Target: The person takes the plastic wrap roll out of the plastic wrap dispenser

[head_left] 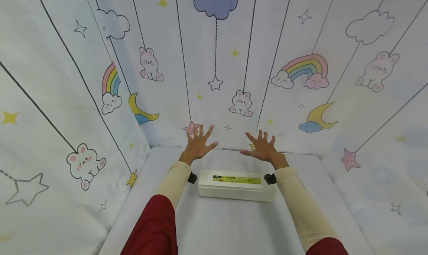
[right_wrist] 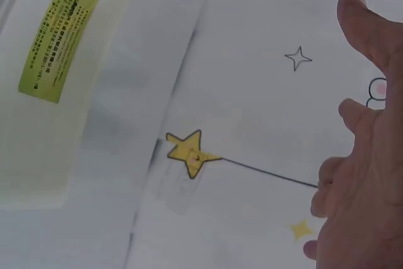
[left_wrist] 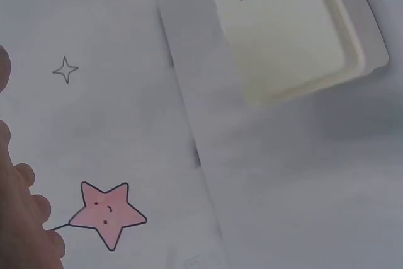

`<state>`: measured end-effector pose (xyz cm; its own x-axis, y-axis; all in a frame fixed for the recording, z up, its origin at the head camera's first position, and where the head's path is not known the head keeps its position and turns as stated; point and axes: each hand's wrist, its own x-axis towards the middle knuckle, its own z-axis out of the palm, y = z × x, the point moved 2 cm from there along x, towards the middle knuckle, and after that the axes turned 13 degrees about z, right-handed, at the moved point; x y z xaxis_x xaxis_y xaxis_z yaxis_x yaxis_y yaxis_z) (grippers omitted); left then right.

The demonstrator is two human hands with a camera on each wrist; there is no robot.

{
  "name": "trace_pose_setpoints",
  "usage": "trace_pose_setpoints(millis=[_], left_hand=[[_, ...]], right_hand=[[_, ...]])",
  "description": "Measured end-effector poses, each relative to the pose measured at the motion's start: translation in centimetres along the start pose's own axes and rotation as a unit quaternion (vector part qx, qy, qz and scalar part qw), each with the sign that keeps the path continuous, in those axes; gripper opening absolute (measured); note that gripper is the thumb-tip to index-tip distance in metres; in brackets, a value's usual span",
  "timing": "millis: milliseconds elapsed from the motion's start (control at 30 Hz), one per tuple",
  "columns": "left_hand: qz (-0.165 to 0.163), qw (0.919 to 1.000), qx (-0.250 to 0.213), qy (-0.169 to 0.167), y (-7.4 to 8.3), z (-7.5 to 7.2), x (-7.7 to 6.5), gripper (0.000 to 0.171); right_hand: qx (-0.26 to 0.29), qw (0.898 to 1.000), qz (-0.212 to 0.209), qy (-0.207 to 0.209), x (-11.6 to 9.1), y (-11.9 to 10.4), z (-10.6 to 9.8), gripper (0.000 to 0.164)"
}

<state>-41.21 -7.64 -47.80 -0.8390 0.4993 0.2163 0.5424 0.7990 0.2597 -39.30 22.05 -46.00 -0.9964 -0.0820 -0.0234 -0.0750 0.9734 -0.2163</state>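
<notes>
A long white box (head_left: 236, 191) with a lid and a green-yellow printed label (head_left: 237, 179) lies crosswise on the white table, between the two forearms. Beyond its left end my left hand (head_left: 197, 146) is held out with spread fingers, holding nothing. My right hand (head_left: 263, 148) reaches out past the right end in the same way, fingers spread and nothing in them. In the left wrist view one rounded corner of the box (left_wrist: 289, 36) shows, apart from the fingers at the left edge. The right wrist view has the labelled side of the box (right_wrist: 38, 155), with the hand (right_wrist: 365, 149) well away from it.
White cloth walls (head_left: 214, 110) printed with rabbits, stars, clouds and rainbows enclose the table at the back and both sides. The white tabletop (head_left: 230, 225) meets the back wall just behind the hands. A dark wrist camera (head_left: 270, 179) sits beneath the right wrist.
</notes>
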Motion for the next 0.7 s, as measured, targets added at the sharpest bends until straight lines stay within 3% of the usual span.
trace_pose_setpoints(millis=[167, 333, 433, 567, 700], left_hand=[[-0.003, 0.9994, -0.034, 0.009, -1.6, 1.1, -1.6, 0.083], [-0.012, 0.9944, -0.105, 0.004, -2.8, 1.9, -3.5, 0.086], [-0.033, 0.9854, -0.167, -0.003, -3.6, 3.1, -4.9, 0.091], [-0.061, 0.9677, -0.244, -0.006, -4.6, 5.1, -7.4, 0.103], [-0.05, 0.9461, -0.32, 0.009, -5.6, 7.5, -9.6, 0.113]], right_hand=[[0.004, 1.0, -0.026, -0.016, 0.0, -0.4, 1.3, 0.099], [0.013, 0.998, -0.043, -0.044, 0.0, -0.5, 3.1, 0.101], [0.024, 0.995, -0.064, -0.074, -0.6, -0.8, 4.3, 0.1], [0.036, 0.988, -0.111, -0.103, -1.7, -1.7, 5.9, 0.099], [0.049, 0.983, -0.115, -0.132, -2.3, -2.1, 7.8, 0.102]])
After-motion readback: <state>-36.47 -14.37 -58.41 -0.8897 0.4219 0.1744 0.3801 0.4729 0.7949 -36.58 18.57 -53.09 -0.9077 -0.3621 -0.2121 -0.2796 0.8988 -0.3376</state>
